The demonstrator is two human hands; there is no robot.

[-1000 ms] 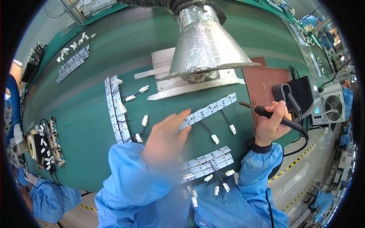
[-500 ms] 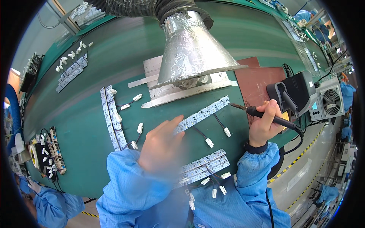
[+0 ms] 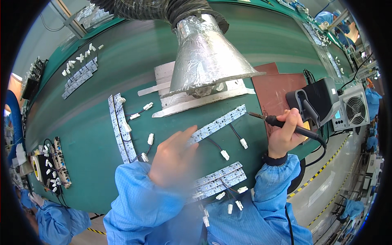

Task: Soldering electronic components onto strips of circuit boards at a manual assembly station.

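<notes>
A narrow white LED circuit strip (image 3: 218,122) lies slanted on the green mat, with two dark leads ending in white connectors (image 3: 225,154) on its near side. My left hand (image 3: 173,153) grips the strip's left end between thumb and fingers; part of that hand is blurred. Held in my right hand (image 3: 283,134) is a soldering iron (image 3: 270,120), its tip just off the strip's right end and apart from it. Closer to me, a stack of similar LED strips (image 3: 220,179) with leads and connectors sits at the mat's near edge, partly behind my left sleeve.
A foil-covered fume hood (image 3: 208,53) hangs over a pale metal plate (image 3: 163,73). Two upright LED strips (image 3: 118,126) lie left. At right stand a black iron holder (image 3: 312,102) and a fan unit (image 3: 355,108). More strips (image 3: 79,81) rest on the belt, far left.
The strip group on the far-left belt has shifted slightly to the right. Both my hands, the held strip and the soldering iron stay nearly in place.
</notes>
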